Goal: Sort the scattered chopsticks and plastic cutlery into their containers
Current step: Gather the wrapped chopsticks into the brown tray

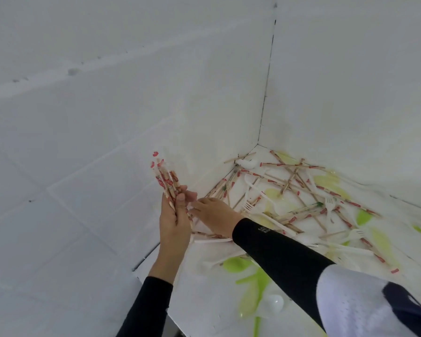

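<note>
The right sleeve (350,300) is closest. It is white up near the elbow and black down to the wrist. It reaches across the table (204,300) and hides some of the things lying under it. The left sleeve (146,310) is black and comes up from the bottom edge.

The left hand (174,222) holds a bunch of chopsticks (166,181). Its fingers are curled tight around the lower part, and the bunch stands almost straight up. Each stick is in a pale paper cover with red marks on it. The tops fan out a little, in front of the white wall (107,117).

The right hand (214,215) is just beside the left hand, low over the table. Its fingers point at the bottom of the bunch. Only the back of this hand shows, so I cannot tell if it is pinching a stick or holding nothing.

More loose chopsticks (292,165) lie all over the table, back in the corner where two walls meet. They cross over each other like a messy pile. White plastic forks (329,206) are mixed in, some under the sticks and some on top. A white spoon (274,303) lies by itself near the front, close to the right sleeve. Another white spoon lies far back in the corner.

The table is white with green leaf shapes (236,263) on it.
</note>
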Demonstrator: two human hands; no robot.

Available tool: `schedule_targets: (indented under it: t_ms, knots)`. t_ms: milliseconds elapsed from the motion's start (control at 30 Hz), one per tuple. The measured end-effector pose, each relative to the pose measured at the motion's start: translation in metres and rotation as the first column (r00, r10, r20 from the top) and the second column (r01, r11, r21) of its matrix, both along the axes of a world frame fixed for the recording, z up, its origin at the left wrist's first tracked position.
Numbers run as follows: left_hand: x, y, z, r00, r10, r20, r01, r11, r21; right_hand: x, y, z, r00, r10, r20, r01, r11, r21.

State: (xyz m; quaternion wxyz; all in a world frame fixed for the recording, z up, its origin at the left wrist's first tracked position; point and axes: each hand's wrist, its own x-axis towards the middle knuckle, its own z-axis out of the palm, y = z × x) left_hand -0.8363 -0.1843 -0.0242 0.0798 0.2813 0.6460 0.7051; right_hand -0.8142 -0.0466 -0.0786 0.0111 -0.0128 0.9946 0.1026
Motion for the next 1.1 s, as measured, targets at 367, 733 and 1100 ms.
schedule_targets:
  t_ms: [367, 733, 1100]
  knots:
    - [-0.022, 0.009, -0.014, 0.995, -0.059, -0.076, 0.051, 0.994, -0.096, 0.013, 0.033, -0.023, 0.98, 0.156, -0.121, -0.141, 0.981, 0.13]
    - [-0.022, 0.041, 0.003, 0.993, 0.021, -0.118, -0.038, 0.988, -0.149, 0.042, 0.053, -0.022, 0.943, 0.194, -0.272, -0.223, 0.972, -0.081]
    - [-0.07, 0.208, 0.019, 0.88, -0.377, -0.29, 0.093, 0.734, -0.673, 0.115, 0.14, 0.017, 0.885, 0.033, -0.464, 0.041, 0.988, 0.148]
